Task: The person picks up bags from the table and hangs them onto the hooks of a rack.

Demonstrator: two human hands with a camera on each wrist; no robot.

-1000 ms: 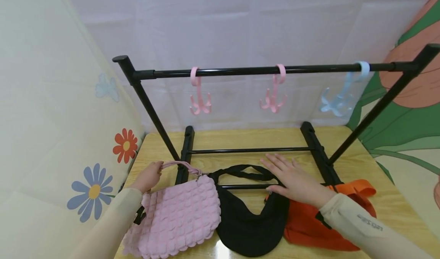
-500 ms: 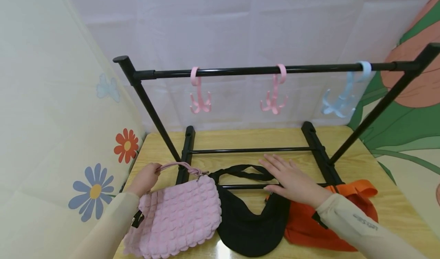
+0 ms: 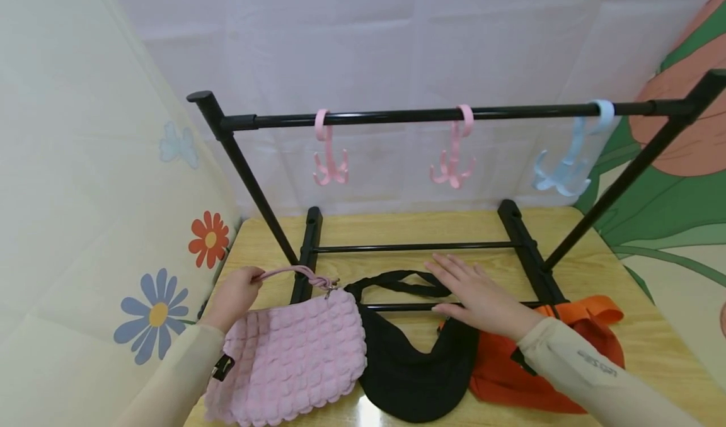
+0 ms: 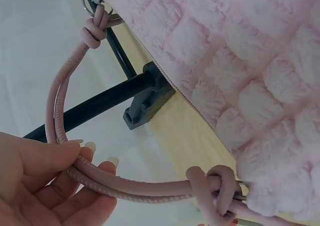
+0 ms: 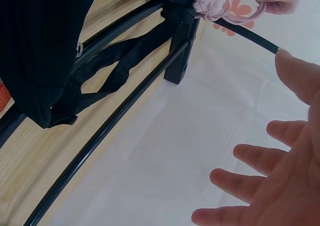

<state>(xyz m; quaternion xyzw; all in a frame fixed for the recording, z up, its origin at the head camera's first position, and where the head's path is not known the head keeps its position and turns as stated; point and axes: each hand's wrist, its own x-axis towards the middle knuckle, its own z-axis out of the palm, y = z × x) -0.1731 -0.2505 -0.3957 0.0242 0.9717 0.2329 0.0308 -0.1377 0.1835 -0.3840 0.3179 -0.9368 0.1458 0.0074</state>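
Observation:
A pink puffy quilted handbag (image 3: 300, 351) lies at the front left in the head view. My left hand (image 3: 235, 295) pinches its knotted strap (image 4: 135, 186) between thumb and fingers, lifting the strap into a loop above the zipped edge. Beside the handbag lies a black crescent-shaped bag (image 3: 416, 376) with a black fabric strap (image 3: 397, 281). Over the right end of that bag hovers my right hand (image 3: 482, 298), palm down, fingers straight and spread, holding nothing. An orange-red bag (image 3: 527, 376) lies partly hidden under the right forearm.
A black rack (image 3: 391, 117) spans the wooden table (image 3: 408, 225). From its top bar hang a left pink hook (image 3: 330, 162), a middle pink hook (image 3: 452, 159) and a light blue hook (image 3: 567, 162). Low rails (image 3: 414, 247) run between its feet. A pale cloth backdrop rises behind.
My left hand shifts slightly left and down with the strap still pinched. My right hand drifts slightly left. The light blue hook swings a little to the right.

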